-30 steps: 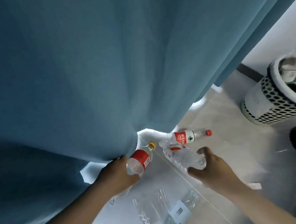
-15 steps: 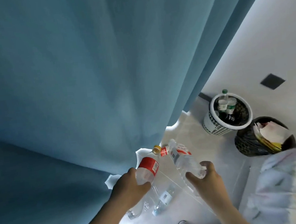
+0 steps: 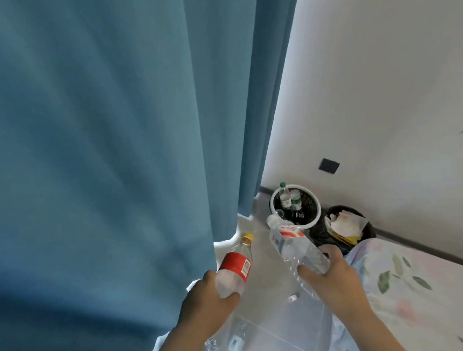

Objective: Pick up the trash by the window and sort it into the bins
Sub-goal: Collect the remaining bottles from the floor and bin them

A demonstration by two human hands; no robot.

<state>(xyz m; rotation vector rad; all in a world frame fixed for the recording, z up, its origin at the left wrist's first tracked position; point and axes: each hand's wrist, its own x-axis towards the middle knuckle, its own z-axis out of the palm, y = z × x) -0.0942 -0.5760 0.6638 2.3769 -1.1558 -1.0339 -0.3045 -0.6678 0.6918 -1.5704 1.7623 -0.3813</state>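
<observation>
You have the yellow-capped bottle (image 3: 234, 269) in your left hand (image 3: 206, 298) and the clear bottle (image 3: 295, 246) in your right hand (image 3: 332, 279) at lower centre, each grip curled round its bottle, so next carry both to the white bin (image 3: 319, 209) just beyond, which holds bottles.

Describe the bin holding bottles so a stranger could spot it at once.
Follow the blue curtain down its right edge to where it meets the white wall; two bins stand on the floor there. The one nearer the curtain is the white-rimmed bin, with green-capped bottles standing in it, unlike the black bin beside it, which holds crumpled paper.
</observation>
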